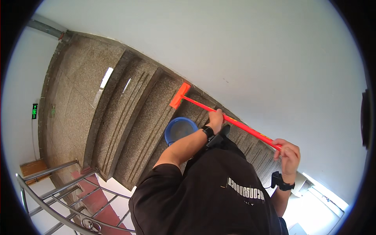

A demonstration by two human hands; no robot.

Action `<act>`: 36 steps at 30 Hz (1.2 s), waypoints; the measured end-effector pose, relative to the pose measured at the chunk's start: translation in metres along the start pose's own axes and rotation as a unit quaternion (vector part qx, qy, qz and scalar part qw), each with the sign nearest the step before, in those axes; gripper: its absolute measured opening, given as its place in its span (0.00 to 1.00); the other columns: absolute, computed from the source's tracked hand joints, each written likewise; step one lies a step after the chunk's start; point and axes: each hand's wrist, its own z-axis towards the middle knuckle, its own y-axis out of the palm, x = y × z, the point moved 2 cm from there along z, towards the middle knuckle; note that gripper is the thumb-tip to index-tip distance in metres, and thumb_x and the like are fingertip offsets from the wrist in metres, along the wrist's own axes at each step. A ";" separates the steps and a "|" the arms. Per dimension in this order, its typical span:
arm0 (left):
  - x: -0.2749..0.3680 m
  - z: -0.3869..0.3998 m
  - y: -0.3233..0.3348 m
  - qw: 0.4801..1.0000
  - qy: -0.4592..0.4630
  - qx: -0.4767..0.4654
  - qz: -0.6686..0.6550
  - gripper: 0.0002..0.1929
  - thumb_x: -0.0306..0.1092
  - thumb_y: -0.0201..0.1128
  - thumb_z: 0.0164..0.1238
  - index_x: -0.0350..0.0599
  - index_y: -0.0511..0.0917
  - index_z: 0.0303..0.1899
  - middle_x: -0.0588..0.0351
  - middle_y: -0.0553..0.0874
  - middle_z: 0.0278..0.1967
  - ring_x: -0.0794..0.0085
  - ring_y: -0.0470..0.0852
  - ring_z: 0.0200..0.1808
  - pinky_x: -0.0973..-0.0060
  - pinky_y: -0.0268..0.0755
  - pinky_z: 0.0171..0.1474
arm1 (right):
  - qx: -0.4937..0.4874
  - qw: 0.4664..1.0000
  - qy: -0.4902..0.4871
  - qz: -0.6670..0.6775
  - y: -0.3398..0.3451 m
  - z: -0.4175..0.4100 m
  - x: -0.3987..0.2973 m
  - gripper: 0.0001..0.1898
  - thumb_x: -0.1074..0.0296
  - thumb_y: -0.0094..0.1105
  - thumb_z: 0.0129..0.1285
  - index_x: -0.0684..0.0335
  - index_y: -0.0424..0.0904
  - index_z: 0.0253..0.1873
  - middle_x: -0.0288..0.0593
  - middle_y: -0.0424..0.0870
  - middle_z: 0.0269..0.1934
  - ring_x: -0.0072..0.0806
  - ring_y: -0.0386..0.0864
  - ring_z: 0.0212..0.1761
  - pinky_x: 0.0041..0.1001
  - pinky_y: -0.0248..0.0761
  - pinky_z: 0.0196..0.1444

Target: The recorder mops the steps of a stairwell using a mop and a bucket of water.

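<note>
A long-handled floor brush with an orange head (180,96) and a red handle (249,130) slants across the stairs in front of me. My left hand (216,119) grips the handle partway down. My right hand (287,155) is closed around its upper end. The brush head lies by the edge of a speckled stone step (160,97), close to the wall, with a short row of bristles showing along one side. Below the head, near my left forearm, stands a round blue bucket (181,129), partly hidden by the arm; greyish liquid seems to be inside.
Several stone steps (129,111) rise to a landing (76,64) at the left. A white wall (264,58) runs along the stairs. The metal railing (73,202) bounds the lower left. One dark shoe (225,130) shows beside my left wrist. A green exit sign (35,111) glows on the far wall.
</note>
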 end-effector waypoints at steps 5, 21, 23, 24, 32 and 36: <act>0.002 0.009 -0.013 1.000 -0.008 -0.007 -0.005 0.15 0.35 0.56 0.78 0.32 0.82 0.36 0.47 0.86 0.27 0.62 0.83 0.20 0.66 0.78 0.22 | -0.014 0.999 -0.020 0.034 0.007 0.009 0.017 0.15 0.67 0.54 0.68 0.68 0.73 0.28 0.69 0.89 0.52 0.31 0.81 0.27 0.29 0.77 0.34; 0.048 0.061 -0.089 1.000 0.010 -0.016 0.018 0.14 0.37 0.57 0.77 0.35 0.82 0.41 0.47 0.89 0.35 0.62 0.89 0.30 0.64 0.87 0.34 | -0.084 0.996 0.007 -0.037 0.079 0.022 0.030 0.15 0.74 0.51 0.74 0.74 0.80 0.32 0.62 0.90 0.55 0.24 0.82 0.31 0.24 0.77 0.37; 0.030 0.029 -0.055 0.999 -0.001 -0.027 0.029 0.15 0.38 0.56 0.78 0.34 0.83 0.39 0.47 0.89 0.32 0.62 0.87 0.27 0.64 0.85 0.32 | -0.033 0.999 -0.019 -0.036 0.060 0.005 0.006 0.15 0.75 0.50 0.70 0.73 0.77 0.28 0.66 0.90 0.50 0.25 0.80 0.26 0.25 0.76 0.35; 0.025 0.015 -0.042 0.998 -0.013 -0.037 0.040 0.16 0.38 0.56 0.78 0.33 0.84 0.39 0.48 0.89 0.31 0.62 0.86 0.25 0.65 0.84 0.31 | -0.020 0.999 -0.021 -0.030 0.051 0.000 -0.003 0.14 0.75 0.50 0.70 0.73 0.76 0.27 0.67 0.90 0.50 0.25 0.79 0.25 0.25 0.76 0.35; 0.031 0.018 -0.066 1.000 0.008 -0.005 0.023 0.16 0.37 0.58 0.77 0.32 0.84 0.36 0.49 0.86 0.26 0.63 0.82 0.20 0.67 0.77 0.24 | -0.029 0.998 -0.047 -0.034 0.066 0.007 0.011 0.18 0.66 0.54 0.71 0.69 0.74 0.26 0.68 0.89 0.53 0.28 0.80 0.25 0.25 0.76 0.33; 0.074 0.078 -0.133 0.997 0.023 0.006 0.073 0.14 0.37 0.58 0.77 0.34 0.84 0.43 0.49 0.90 0.33 0.63 0.89 0.30 0.65 0.84 0.30 | -0.136 0.989 0.048 -0.031 0.104 0.036 0.054 0.14 0.71 0.51 0.78 0.72 0.83 0.38 0.54 0.89 0.59 0.21 0.83 0.34 0.24 0.79 0.41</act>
